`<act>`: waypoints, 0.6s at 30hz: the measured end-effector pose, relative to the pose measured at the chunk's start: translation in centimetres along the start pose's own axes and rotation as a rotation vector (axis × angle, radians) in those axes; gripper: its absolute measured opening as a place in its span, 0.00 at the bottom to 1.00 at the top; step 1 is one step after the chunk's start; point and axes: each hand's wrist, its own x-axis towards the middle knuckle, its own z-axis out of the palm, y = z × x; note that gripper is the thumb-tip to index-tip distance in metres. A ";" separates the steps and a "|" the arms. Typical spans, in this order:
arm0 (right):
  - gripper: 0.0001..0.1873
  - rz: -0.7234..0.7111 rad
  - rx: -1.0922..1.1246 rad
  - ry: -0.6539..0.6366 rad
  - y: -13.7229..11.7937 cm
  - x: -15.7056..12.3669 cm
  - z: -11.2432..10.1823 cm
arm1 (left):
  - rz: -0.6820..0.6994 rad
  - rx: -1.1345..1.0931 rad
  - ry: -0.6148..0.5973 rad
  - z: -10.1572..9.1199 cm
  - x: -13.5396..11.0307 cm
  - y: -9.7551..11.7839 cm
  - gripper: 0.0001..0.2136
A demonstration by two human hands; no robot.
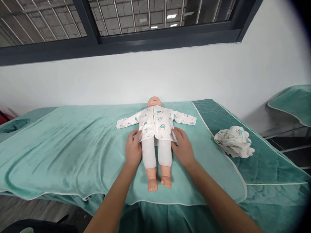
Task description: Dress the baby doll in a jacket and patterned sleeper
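A baby doll (165, 181) lies on its back on a light green blanket (97, 145), its head toward the wall and bare feet toward me. It wears a white printed baby jacket (160, 121), with both sleeves spread out to the sides. The jacket's front edges meet down the middle and part slightly at the hem. White fabric covers the doll's legs. At the jacket's lower left side, my left hand (133, 149) has its fingers closed on the hem. My right hand (183, 147) pinches the hem's lower right corner between thumb and fingers.
A crumpled white printed garment (234, 141) lies to the right on a darker green quilted cover (262, 165). Behind the bed rises a white wall (121, 81) under a dark-framed, barred window (145, 37). Another green cloth (293, 100) hangs at far right.
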 end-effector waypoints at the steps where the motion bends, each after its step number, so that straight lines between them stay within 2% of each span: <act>1: 0.26 -0.081 -0.029 -0.001 0.1 0.6 0.0 | 0.065 0.025 0.009 0.0 0.0 0.0 0.17; 4: 0.24 -0.246 -0.031 -0.004 0.6 2.2 0.1 | 0.179 0.014 0.011 0.2 0.2 -0.1 0.17; 10: 0.17 -0.143 0.205 0.045 1.5 3.7 0.7 | 0.207 -0.075 -0.006 0.7 2.0 -0.7 0.14; 14: 0.16 -0.181 0.128 0.048 1.3 3.3 0.7 | 0.188 -0.126 0.002 1.0 3.0 -0.4 0.08; 16: 0.14 -0.233 0.043 0.037 1.0 3.2 0.7 | 0.125 -0.215 0.011 1.2 3.4 -0.3 0.05; 18: 0.10 -0.260 0.014 0.017 0.6 3.2 0.8 | -0.054 -0.343 0.047 1.5 3.8 -0.6 0.06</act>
